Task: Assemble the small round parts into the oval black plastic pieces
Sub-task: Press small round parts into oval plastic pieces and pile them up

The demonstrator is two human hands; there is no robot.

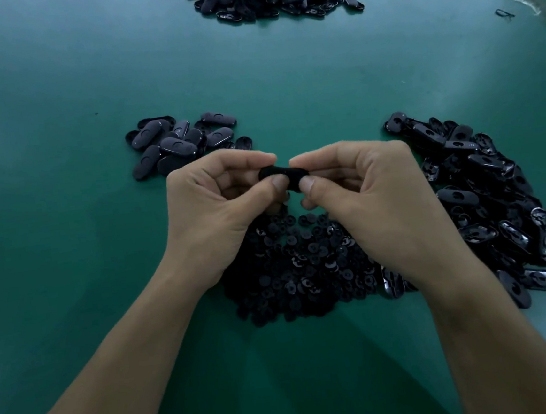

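Left hand (217,198) and right hand (363,191) each pinched one end of an oval (287,175) thumb-to-forefinger just above the rounds pile (298,271), probably keeping supply close; stacked ovals (179,145) lay beyond-left of that pile, loose ovals (490,192) right of it.

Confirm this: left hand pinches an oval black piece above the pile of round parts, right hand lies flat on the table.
Wrong on the right hand: in the head view it pinches the other end of the same oval black piece, not flat on the table. The left hand pinches it above the pile of round parts.
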